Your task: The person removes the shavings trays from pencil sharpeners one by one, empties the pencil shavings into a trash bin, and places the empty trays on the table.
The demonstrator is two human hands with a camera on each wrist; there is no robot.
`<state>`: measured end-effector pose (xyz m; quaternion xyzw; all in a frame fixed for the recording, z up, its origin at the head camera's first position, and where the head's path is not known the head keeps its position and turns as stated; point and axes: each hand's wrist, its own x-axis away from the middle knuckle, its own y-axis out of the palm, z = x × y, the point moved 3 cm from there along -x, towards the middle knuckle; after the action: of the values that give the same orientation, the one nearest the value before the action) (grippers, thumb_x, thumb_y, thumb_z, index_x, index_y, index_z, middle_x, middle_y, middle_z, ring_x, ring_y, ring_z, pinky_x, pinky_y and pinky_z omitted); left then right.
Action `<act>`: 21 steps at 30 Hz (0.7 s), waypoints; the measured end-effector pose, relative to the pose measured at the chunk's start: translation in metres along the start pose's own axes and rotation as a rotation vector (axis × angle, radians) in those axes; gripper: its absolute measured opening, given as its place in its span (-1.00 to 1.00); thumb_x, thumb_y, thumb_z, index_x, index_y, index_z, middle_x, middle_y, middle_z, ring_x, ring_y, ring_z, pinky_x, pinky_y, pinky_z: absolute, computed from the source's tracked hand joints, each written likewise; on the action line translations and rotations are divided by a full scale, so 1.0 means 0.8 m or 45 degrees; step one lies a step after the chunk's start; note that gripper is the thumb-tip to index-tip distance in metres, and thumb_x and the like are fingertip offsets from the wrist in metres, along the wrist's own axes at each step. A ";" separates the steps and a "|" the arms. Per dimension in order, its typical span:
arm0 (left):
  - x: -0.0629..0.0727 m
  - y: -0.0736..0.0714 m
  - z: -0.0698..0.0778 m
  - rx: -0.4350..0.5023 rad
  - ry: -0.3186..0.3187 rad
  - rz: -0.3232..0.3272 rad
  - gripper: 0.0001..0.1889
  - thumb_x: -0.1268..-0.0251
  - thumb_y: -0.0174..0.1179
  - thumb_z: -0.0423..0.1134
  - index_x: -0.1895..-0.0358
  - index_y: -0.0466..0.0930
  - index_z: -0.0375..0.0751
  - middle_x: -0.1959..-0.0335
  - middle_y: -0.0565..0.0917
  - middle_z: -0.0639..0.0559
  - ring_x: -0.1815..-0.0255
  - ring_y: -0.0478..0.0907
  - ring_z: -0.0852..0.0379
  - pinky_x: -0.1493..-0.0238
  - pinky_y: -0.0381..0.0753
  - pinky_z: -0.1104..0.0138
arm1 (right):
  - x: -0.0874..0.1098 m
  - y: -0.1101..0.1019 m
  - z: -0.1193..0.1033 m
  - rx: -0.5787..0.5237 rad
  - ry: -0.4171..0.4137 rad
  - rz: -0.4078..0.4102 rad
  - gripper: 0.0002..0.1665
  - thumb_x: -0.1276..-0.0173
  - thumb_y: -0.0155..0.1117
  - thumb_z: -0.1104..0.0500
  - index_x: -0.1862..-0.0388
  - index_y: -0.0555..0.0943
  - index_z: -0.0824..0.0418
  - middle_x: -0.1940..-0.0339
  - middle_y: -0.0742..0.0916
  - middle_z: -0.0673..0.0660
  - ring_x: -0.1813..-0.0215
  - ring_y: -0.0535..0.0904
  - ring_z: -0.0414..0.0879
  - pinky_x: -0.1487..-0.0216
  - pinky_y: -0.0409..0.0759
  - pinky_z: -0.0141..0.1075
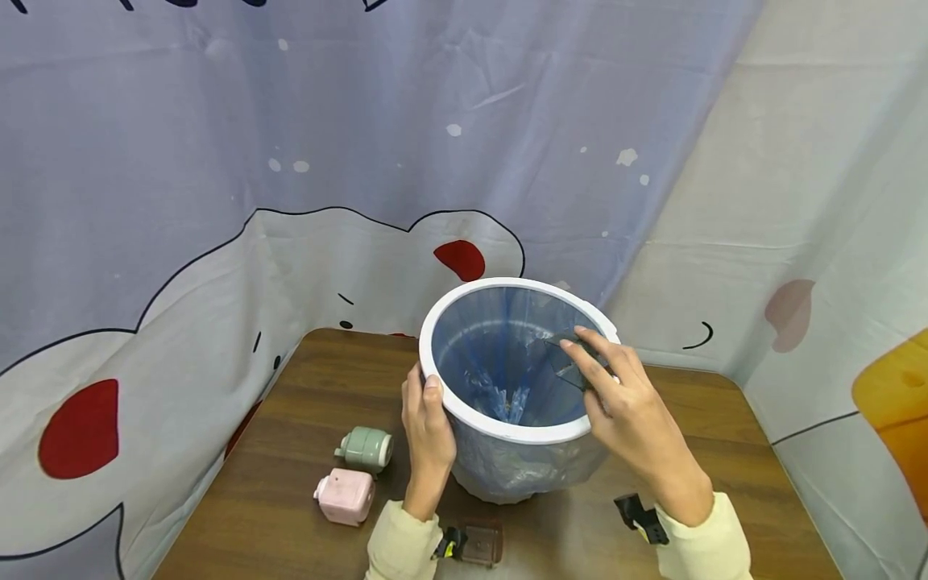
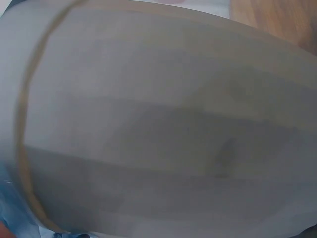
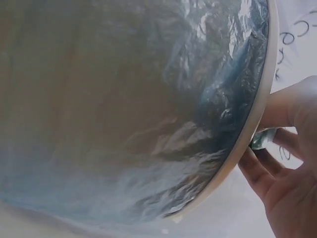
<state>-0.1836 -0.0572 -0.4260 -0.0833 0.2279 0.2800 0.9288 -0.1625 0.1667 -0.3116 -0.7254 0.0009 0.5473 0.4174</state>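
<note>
A round bin (image 1: 507, 435) with a white rim and a bluish see-through liner (image 1: 471, 346) stands on the table. My left hand (image 1: 426, 423) holds its rim on the left side, thumb on top and fingers outside. The right hand (image 1: 631, 403) reaches over the right part of the rim and pinches a dark greenish see-through piece (image 1: 569, 366) above the opening. In the right wrist view, a bit of this glassy piece (image 3: 262, 139) shows between the fingers; its exact kind I cannot tell. The bin's pale outer wall (image 2: 163, 119) fills the left wrist view.
Left of the bin, a small green bottle-shaped thing (image 1: 366, 449) and a pink one (image 1: 345, 496) lie on the wooden table (image 1: 290, 435). A brown see-through box (image 1: 482, 544) lies near the left wrist. A printed curtain (image 1: 348, 145) hangs behind the table.
</note>
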 end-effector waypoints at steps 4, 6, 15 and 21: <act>0.000 0.000 0.001 0.000 0.006 -0.001 -0.52 -0.34 -0.25 -0.01 -0.22 0.39 -0.08 0.02 0.49 -0.15 0.04 0.44 -0.08 0.04 0.37 0.00 | 0.007 -0.001 0.006 -0.078 0.122 0.072 -0.26 0.14 0.13 0.47 -0.18 0.47 0.29 -0.18 0.49 0.26 0.02 0.47 0.07 0.09 0.36 -0.38; 0.000 0.000 0.002 -0.001 0.003 0.002 -0.52 -0.34 -0.25 -0.01 -0.22 0.40 -0.07 0.01 0.49 -0.15 0.03 0.44 -0.07 0.03 0.37 0.01 | 0.011 -0.002 0.009 -0.105 0.202 0.116 -0.22 0.16 0.21 0.47 -0.19 0.45 0.29 -0.16 0.50 0.27 0.03 0.49 0.02 0.11 0.41 -0.49; 0.000 0.000 -0.001 -0.007 -0.001 -0.002 -0.53 -0.33 -0.24 -0.01 -0.21 0.41 -0.06 0.02 0.50 -0.14 0.03 0.44 -0.04 0.04 0.37 0.04 | 0.030 -0.003 0.016 -0.527 0.744 0.328 -0.12 0.14 0.38 0.55 -0.26 0.37 0.29 -0.09 0.49 0.26 0.07 0.55 -0.06 0.22 0.54 -0.52; 0.000 -0.001 -0.001 -0.020 0.011 -0.003 -0.54 -0.35 -0.24 -0.02 -0.22 0.40 -0.06 0.02 0.50 -0.12 0.02 0.44 -0.01 0.02 0.38 0.07 | 0.036 -0.006 0.016 -0.887 0.931 0.388 -0.16 0.08 0.30 0.61 -0.26 0.34 0.34 -0.14 0.46 0.27 0.03 0.56 -0.09 0.16 0.54 -0.47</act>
<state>-0.1838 -0.0582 -0.4266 -0.0920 0.2298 0.2803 0.9275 -0.1590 0.1907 -0.3327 -0.9564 0.0700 0.2808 0.0395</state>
